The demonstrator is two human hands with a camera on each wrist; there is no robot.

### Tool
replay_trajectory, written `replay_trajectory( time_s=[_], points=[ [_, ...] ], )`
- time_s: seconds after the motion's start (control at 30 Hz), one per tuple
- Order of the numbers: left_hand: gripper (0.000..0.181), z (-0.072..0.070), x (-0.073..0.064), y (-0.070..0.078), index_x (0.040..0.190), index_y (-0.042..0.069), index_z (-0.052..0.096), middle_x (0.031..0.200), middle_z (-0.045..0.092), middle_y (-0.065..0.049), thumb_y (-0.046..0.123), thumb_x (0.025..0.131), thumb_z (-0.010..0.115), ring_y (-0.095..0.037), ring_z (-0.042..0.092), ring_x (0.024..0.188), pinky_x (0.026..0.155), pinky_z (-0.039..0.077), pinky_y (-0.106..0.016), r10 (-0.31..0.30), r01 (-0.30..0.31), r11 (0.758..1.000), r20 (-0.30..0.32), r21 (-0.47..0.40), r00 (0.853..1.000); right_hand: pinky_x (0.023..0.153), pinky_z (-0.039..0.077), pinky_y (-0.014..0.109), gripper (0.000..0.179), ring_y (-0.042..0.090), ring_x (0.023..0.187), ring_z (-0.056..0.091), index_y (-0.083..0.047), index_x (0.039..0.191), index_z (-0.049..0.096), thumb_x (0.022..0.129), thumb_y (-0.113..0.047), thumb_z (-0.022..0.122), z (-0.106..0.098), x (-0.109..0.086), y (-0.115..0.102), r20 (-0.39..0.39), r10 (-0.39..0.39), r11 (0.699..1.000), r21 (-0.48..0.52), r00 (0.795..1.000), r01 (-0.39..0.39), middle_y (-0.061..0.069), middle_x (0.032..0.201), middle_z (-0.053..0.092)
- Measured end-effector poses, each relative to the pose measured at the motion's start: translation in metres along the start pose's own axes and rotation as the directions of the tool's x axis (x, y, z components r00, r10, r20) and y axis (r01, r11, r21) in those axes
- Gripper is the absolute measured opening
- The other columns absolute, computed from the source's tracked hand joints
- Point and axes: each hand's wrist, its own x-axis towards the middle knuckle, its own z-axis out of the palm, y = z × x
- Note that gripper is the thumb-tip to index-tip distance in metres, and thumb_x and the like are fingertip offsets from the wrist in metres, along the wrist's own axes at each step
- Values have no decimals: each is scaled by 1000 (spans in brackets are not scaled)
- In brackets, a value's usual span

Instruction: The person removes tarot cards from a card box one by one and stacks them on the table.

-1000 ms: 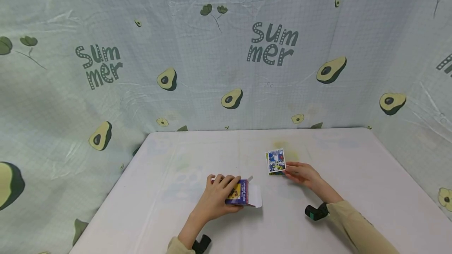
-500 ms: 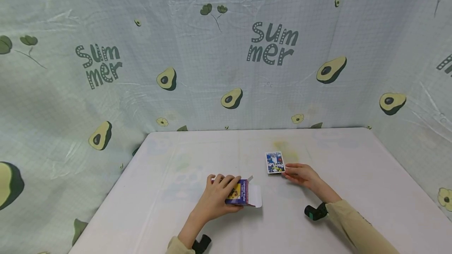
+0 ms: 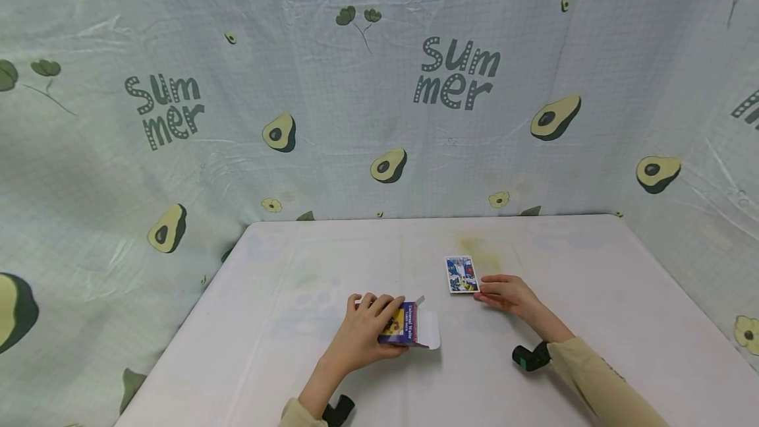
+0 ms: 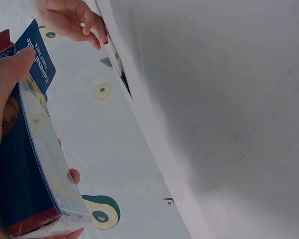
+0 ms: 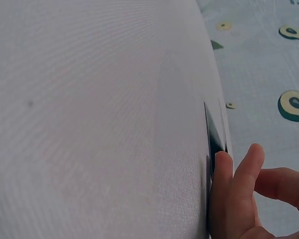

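Note:
My left hand grips a dark blue tarot deck box, fingers over its top and thumb along the near side. "Universal Waite" is printed on it, and at its right end a white flap hangs open. In the left wrist view the thumb presses the blue box near its lettered flap. Farther right, a tarot card with a blue picture and white border lies face up, flat on the table. My right hand has its fingertips at that card's right edge, fingers fairly straight; in the right wrist view they sit low against the table.
The white-covered table has its far edge against a hanging sheet printed with avocados and "summer". Black wrist cameras jut out from both sleeves.
The right hand has lowered the card, which was tilted over a green-edged layer; it now lies flat and covers that layer. The left hand and the box stay where they were.

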Motion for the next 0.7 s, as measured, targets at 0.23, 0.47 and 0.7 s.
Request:
replay_trajectory(
  time_s=[0.23,0.47,0.7],
  points=[
    [79,-1,0,0,130,20,45,114,52,6,56,63,70,-13,44,92,86,31,-42,-3,3,1000,-3,7,1000,69,52,25,51,15,69,66,12,128,33,84,2,55,1,-3,0,13,-12,1000,-27,1000,13,9,84,61],
    [79,-1,0,0,130,21,44,114,53,5,56,63,70,-13,45,92,86,31,-42,0,0,1000,-2,2,1000,69,53,26,51,16,70,66,14,127,31,83,3,54,2,-7,0,26,-37,998,-45,999,38,11,85,61],
    [79,-1,0,0,130,21,44,114,53,6,56,64,70,-13,45,92,86,31,-42,-2,2,1000,-1,6,1000,68,52,25,49,16,71,66,14,126,33,83,2,55,3,-10,-1,25,-44,997,-66,999,46,11,84,63]
  ],
)
